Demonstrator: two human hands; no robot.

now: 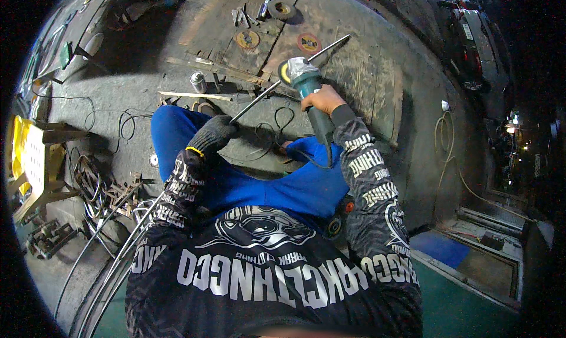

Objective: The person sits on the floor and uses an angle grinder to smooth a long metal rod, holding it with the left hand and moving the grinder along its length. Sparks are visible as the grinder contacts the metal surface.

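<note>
My left hand (212,134), in a dark knit glove with a yellow cuff edge, is closed around a thin metal rod (256,101). From that hand the rod slants away up and to the right, its far end over a worn wooden board (368,81). Bare, my right hand (325,99) grips the body of a teal angle grinder (307,83). The grinder's yellowish disc (285,73) is at the rod, about midway along the visible length; whether it touches, I cannot tell. A dark cord hangs from the grinder's rear end.
Two round discs (247,40) and a tape roll (282,9) lie on the boards ahead. A spray can (198,83) stands left of them. At far left is a pale stool (44,167) beside cables and metal scraps. More long rods (127,246) lie along my left side.
</note>
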